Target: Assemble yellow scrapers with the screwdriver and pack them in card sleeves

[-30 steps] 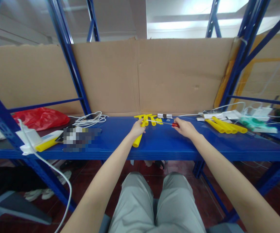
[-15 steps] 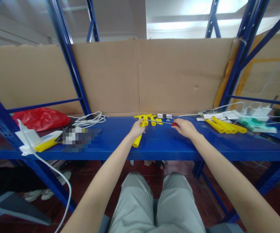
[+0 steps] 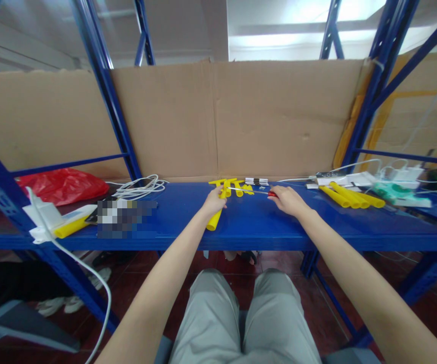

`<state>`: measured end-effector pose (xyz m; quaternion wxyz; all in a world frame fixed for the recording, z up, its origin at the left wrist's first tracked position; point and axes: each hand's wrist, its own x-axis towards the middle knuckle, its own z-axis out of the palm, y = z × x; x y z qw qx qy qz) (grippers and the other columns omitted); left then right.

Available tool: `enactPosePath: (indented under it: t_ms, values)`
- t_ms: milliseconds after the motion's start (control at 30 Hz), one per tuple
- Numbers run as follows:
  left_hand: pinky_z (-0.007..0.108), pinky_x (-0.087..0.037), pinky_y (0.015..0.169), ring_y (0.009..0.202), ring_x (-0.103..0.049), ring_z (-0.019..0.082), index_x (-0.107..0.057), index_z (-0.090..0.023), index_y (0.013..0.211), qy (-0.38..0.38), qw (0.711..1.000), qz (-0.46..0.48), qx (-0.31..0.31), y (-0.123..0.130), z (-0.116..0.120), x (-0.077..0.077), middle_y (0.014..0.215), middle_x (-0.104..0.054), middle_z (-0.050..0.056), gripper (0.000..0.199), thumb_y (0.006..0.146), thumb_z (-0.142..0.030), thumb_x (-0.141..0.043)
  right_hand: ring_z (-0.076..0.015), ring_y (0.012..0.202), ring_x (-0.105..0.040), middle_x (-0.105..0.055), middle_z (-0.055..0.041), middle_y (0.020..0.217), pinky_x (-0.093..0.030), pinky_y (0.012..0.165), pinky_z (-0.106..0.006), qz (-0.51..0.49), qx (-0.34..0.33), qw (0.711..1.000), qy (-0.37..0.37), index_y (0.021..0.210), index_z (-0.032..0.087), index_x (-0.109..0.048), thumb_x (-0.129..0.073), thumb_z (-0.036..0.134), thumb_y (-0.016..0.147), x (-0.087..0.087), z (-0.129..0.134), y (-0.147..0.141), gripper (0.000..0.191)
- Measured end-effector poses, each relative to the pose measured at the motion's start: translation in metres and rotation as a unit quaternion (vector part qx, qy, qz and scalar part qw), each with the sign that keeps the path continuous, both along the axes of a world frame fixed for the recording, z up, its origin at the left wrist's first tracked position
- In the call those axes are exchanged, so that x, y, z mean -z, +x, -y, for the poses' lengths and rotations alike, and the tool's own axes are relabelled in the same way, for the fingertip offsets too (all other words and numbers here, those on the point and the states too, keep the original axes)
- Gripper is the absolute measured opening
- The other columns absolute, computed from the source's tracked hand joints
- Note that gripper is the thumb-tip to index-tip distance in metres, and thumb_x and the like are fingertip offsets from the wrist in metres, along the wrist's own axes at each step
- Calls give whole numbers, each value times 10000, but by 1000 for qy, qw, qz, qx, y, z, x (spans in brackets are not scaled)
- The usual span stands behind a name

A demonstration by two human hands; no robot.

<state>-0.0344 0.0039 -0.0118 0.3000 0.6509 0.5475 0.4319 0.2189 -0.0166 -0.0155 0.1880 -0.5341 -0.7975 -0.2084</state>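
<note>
My left hand (image 3: 214, 200) is closed around a yellow tubular part (image 3: 214, 221) on the blue shelf, its open round end toward me. In my right hand (image 3: 289, 199) is a screwdriver (image 3: 270, 193) with a red handle. Its thin metal shaft points left, and the tip meets the yellow part beside my left fingers; the exact contact is too small to make out. Just behind my hands lie other yellow T-shaped parts (image 3: 238, 189), small flat yellow pieces (image 3: 248, 189) and a black-and-white bundle (image 3: 256, 181).
Several yellow tubes (image 3: 349, 196) lie right, near a green-and-white object (image 3: 402, 194) and cables. On the left are a red plastic bag (image 3: 64, 184), coiled white cable (image 3: 140, 188), a white adapter (image 3: 44, 212) and another yellow tube (image 3: 71, 226). Cardboard (image 3: 287, 116) stands behind.
</note>
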Motion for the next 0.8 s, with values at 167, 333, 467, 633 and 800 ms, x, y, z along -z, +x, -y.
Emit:
enactPosePath:
  t_ms: [167,333,467,633,800]
  values:
    - [145,-471,491,470,-539,20,-510,-160,1305,0,1000,-3,3,1,3,-2,1161,-626,110,565,773,31,-515,-233,954,-612,-667,-141,1007,-408,771,-317,-9,1,1000,-10,1009,134,-587,-436,260,922,2,-2,0,215]
    - [147,-457,477,498,-559,39,-495,-164,1317,-4,1000,-13,-5,3,6,-4,1159,-626,101,584,769,35,-514,-234,954,-614,-663,-136,1028,-413,774,-314,-7,2,1000,-27,981,139,-592,-463,264,911,2,-2,0,192]
    - [170,-478,507,537,-588,65,-512,-166,1299,5,999,-33,-7,4,6,-3,1149,-628,100,570,762,28,-519,-231,953,-615,-664,-131,1024,-417,777,-310,-7,5,999,-38,959,149,-596,-472,266,906,2,-2,-1,178]
    - [168,-488,530,562,-600,72,-462,-159,1331,6,998,-62,-5,5,3,-1,1115,-643,94,585,772,2,-522,-232,955,-616,-668,-127,1026,-415,774,-301,-6,20,997,-68,948,152,-598,-477,266,904,1,-3,-1,172]
    - [216,-524,611,643,-644,112,-405,-166,1374,6,996,-86,1,6,-2,1,1183,-616,112,634,768,-17,-517,-235,982,-612,-667,-133,1048,-405,782,-297,-17,29,997,-77,983,145,-591,-466,258,908,1,-4,2,184]
